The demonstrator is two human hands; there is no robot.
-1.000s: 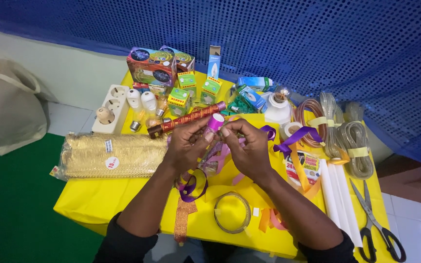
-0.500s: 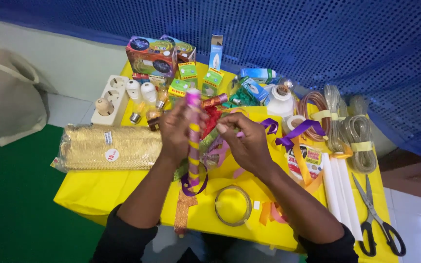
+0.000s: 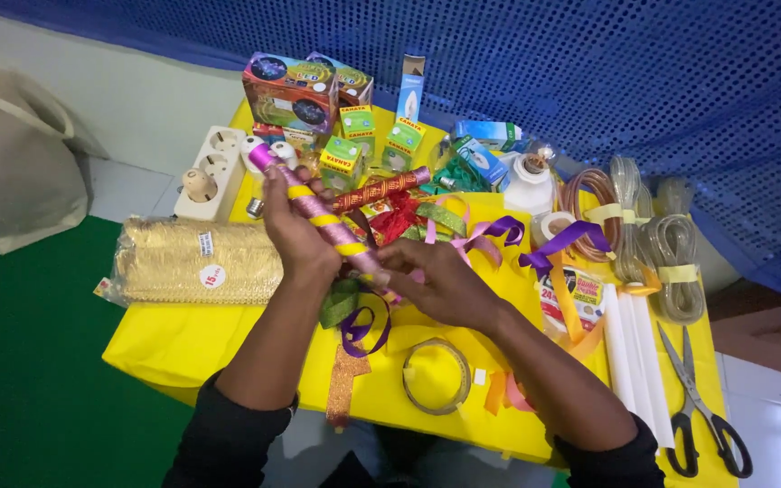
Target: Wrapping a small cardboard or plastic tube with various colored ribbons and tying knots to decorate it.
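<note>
**Ribbon wrap on the stick may slip**

Head view: the left hand (image 3: 296,230) grips a pink stick (image 3: 318,215) banded in yellow, tilted up toward the upper left of centre. The right hand (image 3: 440,280) pinches the stick's lower end, where purple ribbon (image 3: 365,327) curls loose. If that pinch eases, the ribbon could likely unwind or the bands slide. The crowded yellow table (image 3: 183,348) adds risk: a swing of the stick might knock the small boxes (image 3: 345,154) behind it. Scissors (image 3: 700,407) lie at lower right. Around it, green floor at left, blue dotted cloth above, a bag (image 3: 15,176) upper left.
</note>
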